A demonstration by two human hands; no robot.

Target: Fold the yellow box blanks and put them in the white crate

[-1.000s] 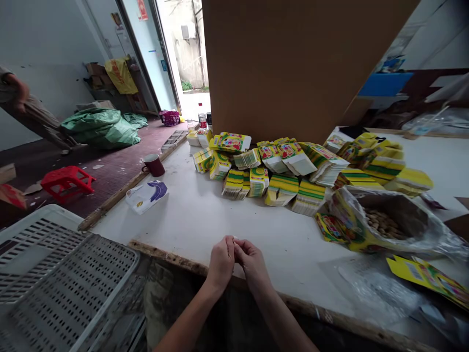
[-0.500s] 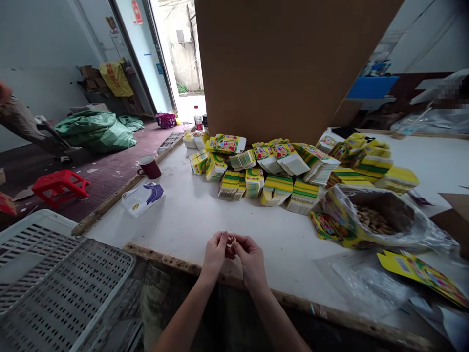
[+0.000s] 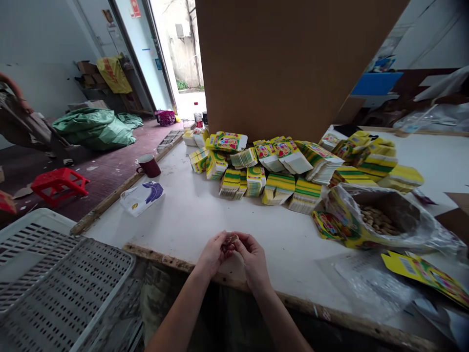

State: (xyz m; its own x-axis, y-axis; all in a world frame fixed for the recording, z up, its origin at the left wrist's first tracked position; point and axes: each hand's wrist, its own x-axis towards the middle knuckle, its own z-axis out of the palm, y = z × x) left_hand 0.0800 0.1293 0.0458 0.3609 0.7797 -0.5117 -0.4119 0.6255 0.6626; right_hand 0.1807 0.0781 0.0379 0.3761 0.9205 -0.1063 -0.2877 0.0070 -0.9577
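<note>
My left hand and my right hand meet at the near edge of the white table. Both pinch a small pale brownish object between their fingertips; it looks like a peanut, but it is too small to be sure. To the right lies an open plastic bag of peanuts. Behind it, stacks of flat yellow-green cartons spread across the table.
A large cardboard box stands at the back. A dark red mug and a tissue pack sit at the left. A grey slatted crate is near left. A red stool and green sacks lie on the floor, with a person at the far left.
My two hands stay together at the table edge and have turned slightly, working the small object. The view has shifted a little. The person at the left has moved.
</note>
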